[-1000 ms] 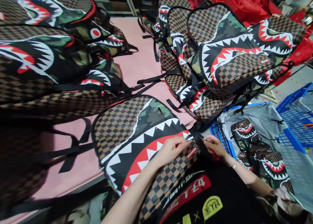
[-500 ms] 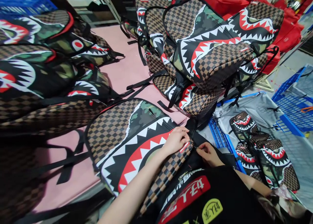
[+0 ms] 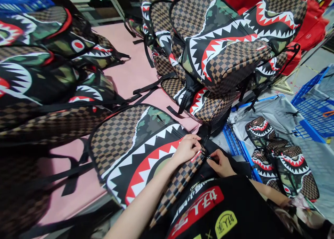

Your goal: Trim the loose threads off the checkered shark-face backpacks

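Observation:
A backpack with a brown-and-black check, camouflage and a shark mouth lies in front of me, its base towards my body. My left hand rests on its lower right corner, beside a small red label, fingers curled and closed on the bag's edge. Close by, my right hand pinches a small, dark, shiny metal piece at that same corner. The piece is too small to name exactly, and the fingers partly cover it.
Matching backpacks are piled at the back, and more lie at the left on the pink tabletop. On the right, a blue crate with grey lining holds several backpacks. Red bags stand behind.
My right hand has shifted slightly left, and the dark metal piece shows more clearly between its fingers. My left hand stays at the backpack's corner. The view has shifted slightly.

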The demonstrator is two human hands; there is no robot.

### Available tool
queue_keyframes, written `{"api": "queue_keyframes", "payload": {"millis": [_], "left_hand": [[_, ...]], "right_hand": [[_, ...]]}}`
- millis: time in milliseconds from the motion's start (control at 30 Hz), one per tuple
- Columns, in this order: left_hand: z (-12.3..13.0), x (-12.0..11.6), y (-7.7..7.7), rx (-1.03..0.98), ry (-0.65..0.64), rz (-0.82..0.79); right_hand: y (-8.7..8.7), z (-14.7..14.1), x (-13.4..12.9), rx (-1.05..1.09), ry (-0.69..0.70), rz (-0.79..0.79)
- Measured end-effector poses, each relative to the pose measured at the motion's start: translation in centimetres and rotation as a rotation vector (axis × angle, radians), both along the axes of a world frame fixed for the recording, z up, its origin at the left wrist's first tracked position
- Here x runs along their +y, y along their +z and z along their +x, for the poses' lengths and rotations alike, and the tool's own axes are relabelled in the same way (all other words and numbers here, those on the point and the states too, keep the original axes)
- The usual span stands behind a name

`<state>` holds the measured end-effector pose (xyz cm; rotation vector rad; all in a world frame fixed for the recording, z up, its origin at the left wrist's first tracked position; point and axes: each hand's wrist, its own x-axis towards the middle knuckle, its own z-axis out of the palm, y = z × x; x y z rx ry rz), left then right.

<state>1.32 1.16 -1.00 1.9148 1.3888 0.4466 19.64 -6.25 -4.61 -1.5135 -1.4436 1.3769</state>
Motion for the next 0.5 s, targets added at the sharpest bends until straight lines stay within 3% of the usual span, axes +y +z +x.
{"api": "queue_keyframes", "payload": {"millis": [200, 367, 500], "left_hand": [[-0.1, 0.1, -0.1, -0.009, 0.038, -0.007], [-0.5, -0.1, 0.3, 0.007, 0.006, 0.055], [-1.5, 0.9, -1.4, 0.015, -0.008, 0.122]], "right_hand": [[0.1, -0.1, 0.5, 0.026, 0.013, -0.009], [-0.2, -1.0, 0.6, -0.009, -0.066, 0.0], [-1.1, -2.0, 1.5, -0.027, -0.063, 0.006]]}}
